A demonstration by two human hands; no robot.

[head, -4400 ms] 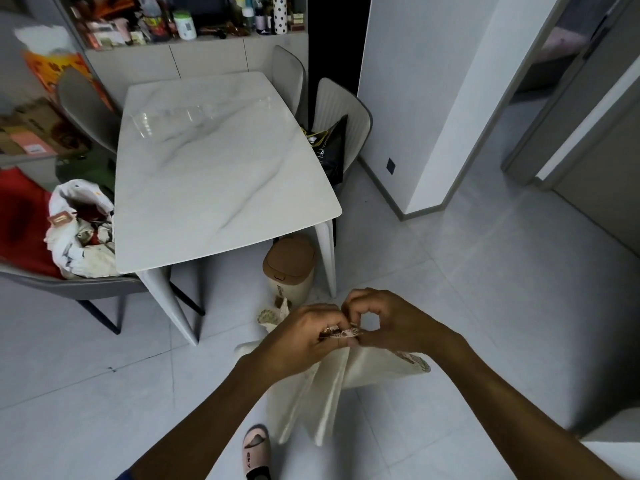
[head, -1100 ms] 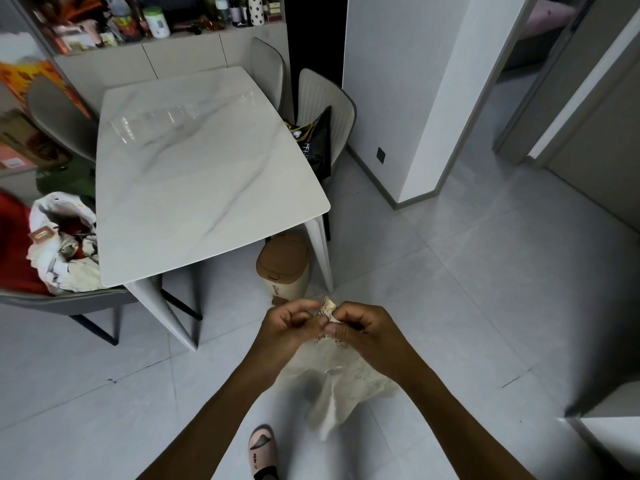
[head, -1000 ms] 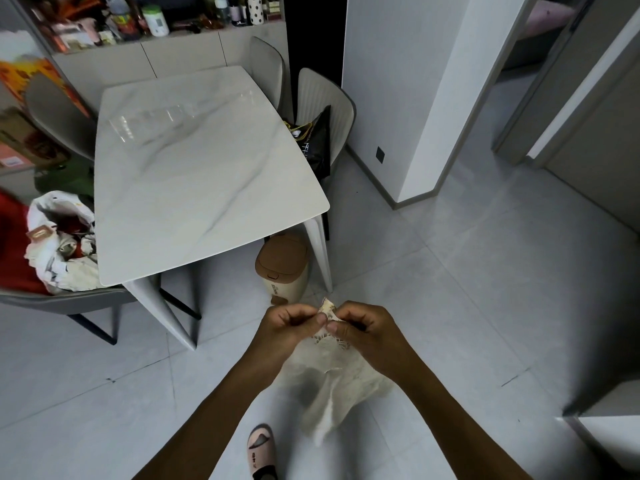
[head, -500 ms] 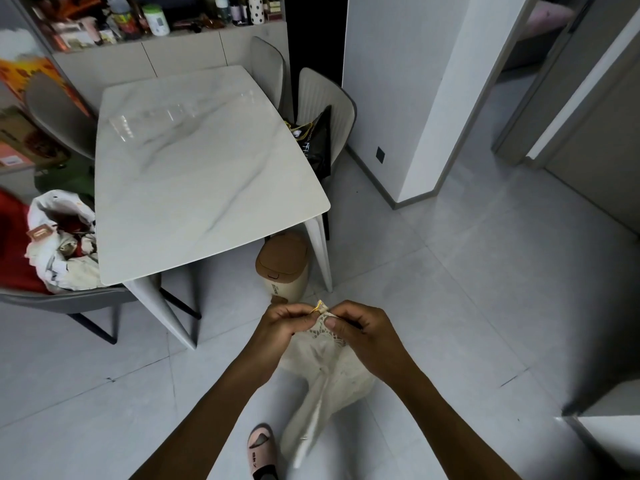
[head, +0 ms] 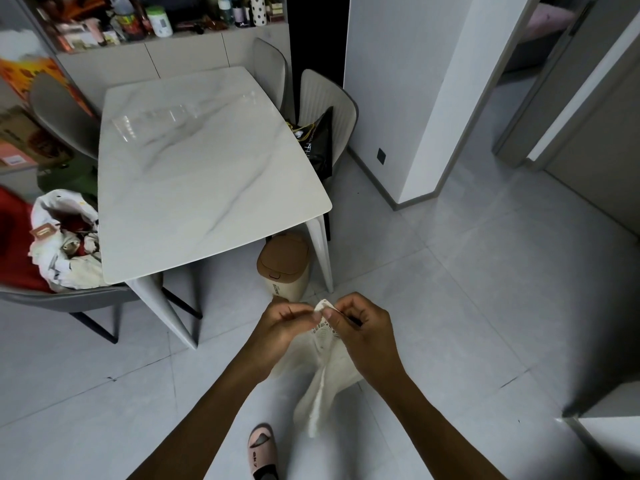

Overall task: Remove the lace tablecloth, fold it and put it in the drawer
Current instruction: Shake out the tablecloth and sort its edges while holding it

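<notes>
The cream lace tablecloth [head: 323, 379] hangs bunched and narrow in front of me, off the white marble table [head: 204, 174]. My left hand [head: 285, 327] and my right hand [head: 360, 327] sit close together at waist height, both pinching the cloth's lacy top edge between thumb and fingers. The rest of the cloth drops toward the floor beside my pink slipper [head: 262, 452]. No drawer shows in this view.
A beige bin with a brown lid [head: 284, 268] stands by the table's near right leg. Grey chairs surround the table; one at left holds a heap of bags [head: 64, 237], one at right a black bag [head: 320, 143]. A white pillar [head: 415, 98] rises to the right.
My hands have worked along the cloth's top edge, staying close together. The hanging cloth has gathered from a wider spread into a narrower bundle. The view shifted slightly.
</notes>
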